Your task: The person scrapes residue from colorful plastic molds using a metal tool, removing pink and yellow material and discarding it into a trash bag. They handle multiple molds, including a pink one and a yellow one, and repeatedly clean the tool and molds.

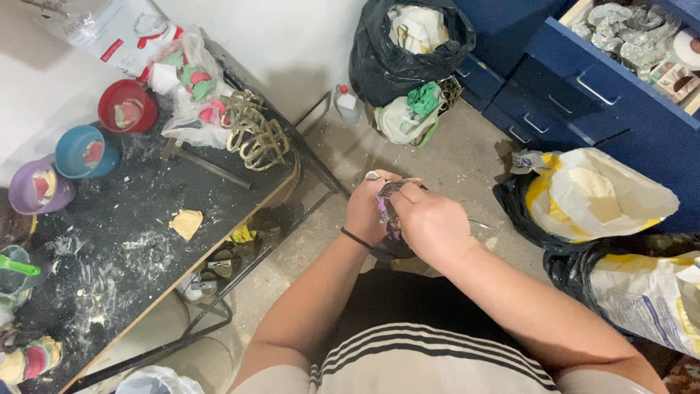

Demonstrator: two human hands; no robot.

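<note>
Both my hands meet in front of me over the concrete floor. My left hand, with a dark band on its wrist, and my right hand close together around a small dark object with purple and pink patches. Its shape is mostly hidden by my fingers. I cannot tell what the object is.
A black work table dusted with white powder stands at the left, holding red, blue and purple bowls and metal wire pieces. A black rubbish bag, blue drawers and open powder sacks lie ahead and right.
</note>
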